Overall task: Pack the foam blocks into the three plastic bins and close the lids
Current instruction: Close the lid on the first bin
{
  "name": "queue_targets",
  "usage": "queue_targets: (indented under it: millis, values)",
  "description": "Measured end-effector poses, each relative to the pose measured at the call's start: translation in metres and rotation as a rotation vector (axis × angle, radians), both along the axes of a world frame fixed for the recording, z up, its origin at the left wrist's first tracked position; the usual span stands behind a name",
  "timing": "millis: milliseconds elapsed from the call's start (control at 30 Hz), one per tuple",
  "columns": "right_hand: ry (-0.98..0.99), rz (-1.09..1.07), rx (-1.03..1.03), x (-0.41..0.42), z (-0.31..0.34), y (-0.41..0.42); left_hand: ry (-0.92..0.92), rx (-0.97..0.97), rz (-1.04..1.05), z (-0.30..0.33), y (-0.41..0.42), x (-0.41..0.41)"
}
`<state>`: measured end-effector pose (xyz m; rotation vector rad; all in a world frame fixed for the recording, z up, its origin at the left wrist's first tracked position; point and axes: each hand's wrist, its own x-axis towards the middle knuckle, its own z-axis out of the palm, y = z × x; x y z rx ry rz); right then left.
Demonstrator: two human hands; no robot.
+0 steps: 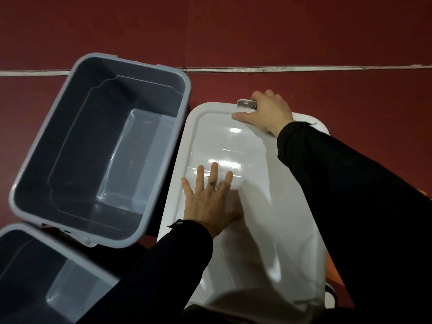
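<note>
Red floor; lid under both hands.

one bin lidded, two still open

White lid sits flat on the right-hand bin, clear latch at its far edge. Two grey bins, one beside it, another nearer, both uncovered with nothing inside.

A white lid is seen lying over a bin on the right, on a dark red floor; the left hand is laid flat on it with fingers spread, while the right hand is curled round a clear latch at the lid's far edge. Two open grey bins are set to the left; the upper bin and the lower bin are shown without lids; both arms are covered by black sleeves.
</note>
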<state>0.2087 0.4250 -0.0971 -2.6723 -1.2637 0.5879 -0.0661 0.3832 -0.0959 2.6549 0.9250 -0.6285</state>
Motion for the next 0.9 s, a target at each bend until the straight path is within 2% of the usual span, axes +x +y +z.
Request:
queue_targets:
  millis: [67,133,233,300,433,567,700,767,833,900]
  values:
    - [-0.053,-0.015,0.184,-0.013,-0.006,-0.015,0.008,0.019,-0.005,-0.001,-0.001,0.0]
    - [-0.109,-0.018,0.255,-0.023,-0.009,-0.026,0.015,0.031,-0.009,-0.001,-0.002,-0.001]
    - [-0.288,-0.022,0.233,-0.033,-0.009,-0.029,0.017,0.028,-0.007,-0.002,-0.002,-0.002]
    - [-0.327,-0.011,0.163,-0.039,-0.001,-0.027,-0.003,0.003,0.01,-0.003,-0.002,-0.003]
    - [-0.142,0.101,-0.067,-0.049,0.014,-0.051,-0.012,-0.049,0.036,-0.002,-0.001,-0.003]
    - [0.015,0.143,0.0,-0.106,0.031,-0.121,0.041,-0.049,-0.003,0.008,-0.007,-0.009]
    - [0.087,0.172,0.018,-0.165,0.045,-0.178,0.035,-0.092,-0.144,0.027,-0.037,-0.043]
    - [0.061,0.188,0.061,-0.192,0.051,-0.203,-0.025,-0.068,-0.296,0.037,-0.05,-0.068]
    - [0.02,0.326,0.07,-0.223,0.055,-0.229,-0.065,-0.018,-0.489,0.041,-0.06,-0.093]
    - [-0.005,0.487,0.026,-0.248,0.054,-0.254,-0.036,-0.028,-0.556,0.04,-0.068,-0.114]
